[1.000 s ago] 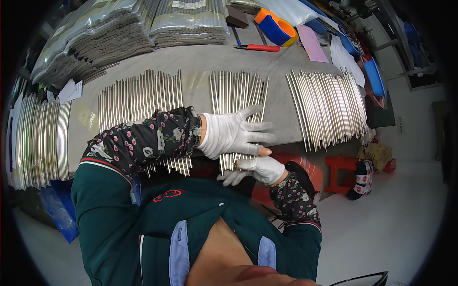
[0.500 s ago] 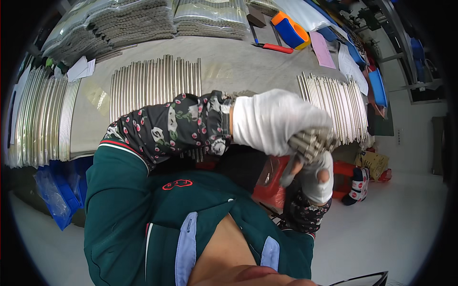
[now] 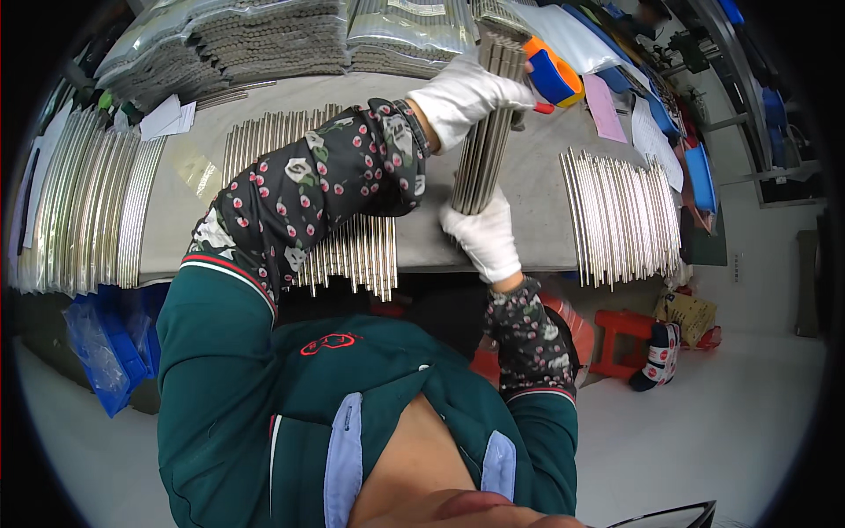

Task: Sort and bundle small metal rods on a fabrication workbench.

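Note:
Over the middle of the table I hold a thick bundle of metal rods (image 3: 486, 154), tilted with its top leaning right. My left hand (image 3: 464, 99), in a white glove, wraps round the bundle near its far end. Gloved in white too, my right hand (image 3: 486, 233) grips the near end from below; part of its fingers is behind the rods. Beneath my left forearm lies a row of metal rods (image 3: 363, 251), partly covered by the flowered sleeve. Another row of metal rods (image 3: 620, 216) lies to the right, its near ends reaching the table's front edge.
Stacks of wrapped rods (image 3: 264, 44) stand at the back, more bagged rods (image 3: 84, 202) at the left. An orange and blue tape roll (image 3: 556, 75), a pink paper (image 3: 605, 107) and white sheets lie back right. A red stool (image 3: 620, 339) stands below the table.
Both hands have moved left and away from me with the bundle. Its rods, seen end-on near the right row before, now stretch lengthwise over the table's middle.

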Demonstrator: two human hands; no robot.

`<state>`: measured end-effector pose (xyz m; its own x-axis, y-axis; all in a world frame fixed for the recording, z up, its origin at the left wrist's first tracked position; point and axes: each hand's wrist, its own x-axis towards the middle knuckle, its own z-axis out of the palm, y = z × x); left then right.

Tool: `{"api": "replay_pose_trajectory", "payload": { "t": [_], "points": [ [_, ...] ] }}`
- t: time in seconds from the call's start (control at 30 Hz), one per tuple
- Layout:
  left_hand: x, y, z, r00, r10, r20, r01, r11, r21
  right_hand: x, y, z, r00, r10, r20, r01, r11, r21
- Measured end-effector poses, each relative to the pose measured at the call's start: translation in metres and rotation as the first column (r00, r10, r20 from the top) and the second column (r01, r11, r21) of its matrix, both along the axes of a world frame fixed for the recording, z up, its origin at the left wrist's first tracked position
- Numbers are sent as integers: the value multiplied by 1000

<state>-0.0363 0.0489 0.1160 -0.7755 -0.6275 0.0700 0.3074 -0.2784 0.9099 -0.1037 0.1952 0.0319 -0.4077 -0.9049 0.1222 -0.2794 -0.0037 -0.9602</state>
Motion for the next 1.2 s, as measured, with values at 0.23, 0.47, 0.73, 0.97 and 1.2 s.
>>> {"api": "replay_pose_trajectory", "payload": {
  "t": [0.23, 0.47, 0.73, 0.97, 1.2],
  "points": [
    [19, -22, -55, 858, 84, 507, -9, 989, -149, 2, 20, 25, 946, 82, 315, -188, 928, 323],
    [68, -5, -74, 846, 448, 289, 293, 63, -954, 0, 3, -3, 920, 220, -326, 0, 828, 560],
    [73, -11, -102, 890, 158, 429, 452, -173, -875, -4, 4, 34, 659, 269, -702, -5, 935, 353],
    [13, 1, -113, 906, 146, 397, 420, -207, -884, -80, 22, -12, 548, 102, -830, 28, 990, 140],
    [-22, 5, -112, 909, 78, 409, 416, -224, -882, -116, 29, -31, 559, 125, -820, -27, 991, 133]
  ]
}}
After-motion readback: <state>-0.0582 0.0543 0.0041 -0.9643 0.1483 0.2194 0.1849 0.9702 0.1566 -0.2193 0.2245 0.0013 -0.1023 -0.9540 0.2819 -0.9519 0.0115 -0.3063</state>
